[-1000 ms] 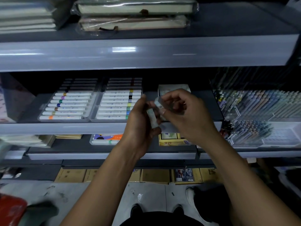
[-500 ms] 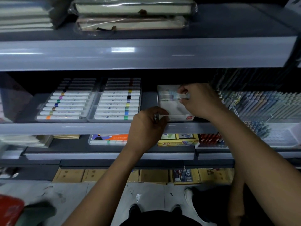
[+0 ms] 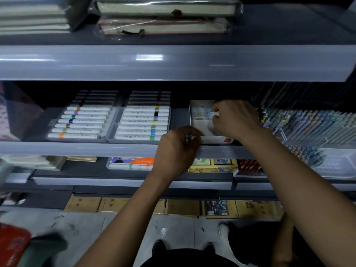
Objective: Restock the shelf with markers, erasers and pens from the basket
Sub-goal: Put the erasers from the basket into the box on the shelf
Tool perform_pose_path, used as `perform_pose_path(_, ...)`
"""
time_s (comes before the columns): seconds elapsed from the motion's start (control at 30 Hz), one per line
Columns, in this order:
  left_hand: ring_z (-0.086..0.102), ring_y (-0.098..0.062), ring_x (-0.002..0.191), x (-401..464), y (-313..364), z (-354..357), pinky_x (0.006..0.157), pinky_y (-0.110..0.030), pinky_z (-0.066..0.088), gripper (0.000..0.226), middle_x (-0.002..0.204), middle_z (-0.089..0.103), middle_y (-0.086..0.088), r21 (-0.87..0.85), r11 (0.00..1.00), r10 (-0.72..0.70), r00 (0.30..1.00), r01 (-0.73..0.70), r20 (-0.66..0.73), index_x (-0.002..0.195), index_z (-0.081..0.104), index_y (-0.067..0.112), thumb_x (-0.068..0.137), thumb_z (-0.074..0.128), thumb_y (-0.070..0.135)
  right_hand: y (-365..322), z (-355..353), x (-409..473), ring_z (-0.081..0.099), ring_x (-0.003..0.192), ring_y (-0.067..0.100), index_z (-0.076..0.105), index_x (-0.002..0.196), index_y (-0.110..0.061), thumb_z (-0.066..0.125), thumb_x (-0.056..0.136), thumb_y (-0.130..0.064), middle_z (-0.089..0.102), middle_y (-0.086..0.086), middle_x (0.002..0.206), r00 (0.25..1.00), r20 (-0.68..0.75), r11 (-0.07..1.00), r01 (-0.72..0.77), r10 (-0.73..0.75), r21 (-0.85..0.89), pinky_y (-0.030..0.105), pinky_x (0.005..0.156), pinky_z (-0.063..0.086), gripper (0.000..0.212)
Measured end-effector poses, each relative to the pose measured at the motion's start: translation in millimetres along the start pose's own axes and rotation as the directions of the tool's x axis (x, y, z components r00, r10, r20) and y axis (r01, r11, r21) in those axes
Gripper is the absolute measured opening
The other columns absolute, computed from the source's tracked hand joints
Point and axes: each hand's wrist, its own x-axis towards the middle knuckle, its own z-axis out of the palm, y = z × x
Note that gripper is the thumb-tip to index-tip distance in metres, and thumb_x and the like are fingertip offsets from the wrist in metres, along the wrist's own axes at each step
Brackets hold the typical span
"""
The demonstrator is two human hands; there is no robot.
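head view: your right hand (image 3: 234, 119) sits right of centre, reaching into the white box (image 3: 202, 130) on the middle shelf (image 3: 77, 149), its fingertips pinched together on a small pale eraser (image 3: 215, 113) held at the row of pastel erasers (image 3: 200, 112) along the box's far end. your left hand (image 3: 178, 149) is at the centre, curled closed at the box's near left corner, over the shelf's front lip; you cannot tell whether it grips anything. left of the box, two clear trays of markers (image 3: 143, 122) lie side by side, caps pointing right. racks of pens (image 3: 308, 126) fill the right of the frame. wrapped notebooks (image 3: 163, 8) rest on the upper shelf at the top.
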Motion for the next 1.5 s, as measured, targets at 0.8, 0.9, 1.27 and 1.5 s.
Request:
perform_pose_path(0.8,0.055,-0.009,0.062,-7,14,-12,0.049,-0.022,0.042,0.042,0.083,0.060,-0.002,-0.643,0.664,-0.345,0.919,0.382,0.190,0.120,0.069,0.020,0.098,0.043,-0.003,-1,-6,-25,0.071,0.085,0.023,0.078,0.095,-0.018,0.061,0.095,-0.020,0.077,-0.001,0.096,0.979,-0.195,0.956,0.000,0.060,0.292,0.040,0.076,0.060,0.017)
perform_pose_path(0.9,0.062,-0.014,0.065,-6,20,-19,0.055,-0.027,0.050,0.057,0.084,0.058,-0.005,-0.810,0.424,-0.331,0.901,0.406,0.279,0.129,0.063,0.013,0.091,0.033,-0.018,-11,-5,-40,0.066,0.081,0.015,0.076,0.091,-0.020,0.064,0.093,-0.019,0.074,-0.005,0.093,0.961,-0.275,0.924,0.068,0.041,0.375,0.033,0.073,0.056,0.012)
perform_pose_path(1.27,0.079,-0.028,0.094,-11,17,-23,0.075,-0.033,0.063,0.026,0.103,0.078,-0.016,-0.834,0.490,-0.287,0.950,0.253,0.119,0.125,0.063,0.002,0.099,0.065,-0.001,-52,0,-85,0.055,0.089,0.001,0.069,0.108,-0.019,0.069,0.091,-0.023,0.062,-0.006,0.101,0.965,-0.259,0.764,0.204,-0.051,0.612,0.015,0.079,0.045,0.018)
perform_pose_path(1.5,0.079,-0.025,0.090,-10,18,-23,0.074,-0.030,0.062,0.017,0.098,0.080,-0.016,-0.826,0.497,-0.268,0.952,0.268,0.148,0.117,0.068,0.002,0.105,0.060,0.011,-60,4,-86,0.057,0.095,0.012,0.069,0.114,-0.017,0.073,0.090,-0.029,0.061,-0.002,0.105,0.971,-0.238,0.798,0.147,-0.005,0.585,0.032,0.083,0.053,0.027)
